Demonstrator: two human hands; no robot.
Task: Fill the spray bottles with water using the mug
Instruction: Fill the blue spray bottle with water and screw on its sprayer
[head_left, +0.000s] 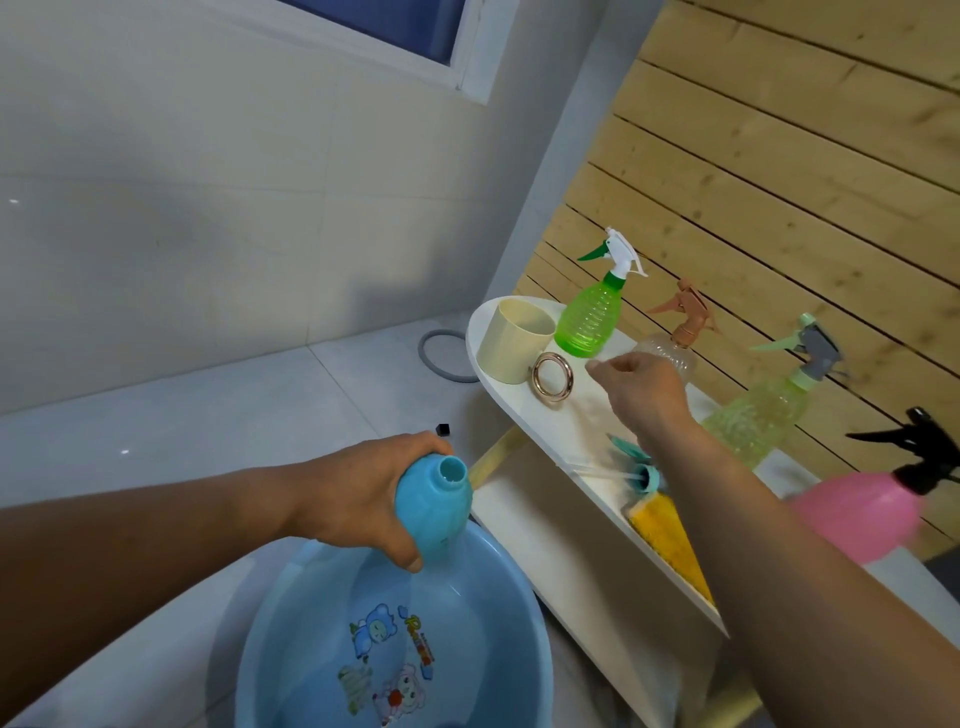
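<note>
An uncapped blue bottle (434, 506) is gripped by the left hand (363, 493) over the water basin (270, 649), lower centre. The right hand (641, 387), loosely curled and empty, is stretched toward the cream mug (511, 340) on the tabletop (582, 421); scooping is judged next.

An uncapped blue bottle (434, 512) tilts above the basin at six o'clock; the cream mug (514, 340) stands upright at one o'clock.
</note>
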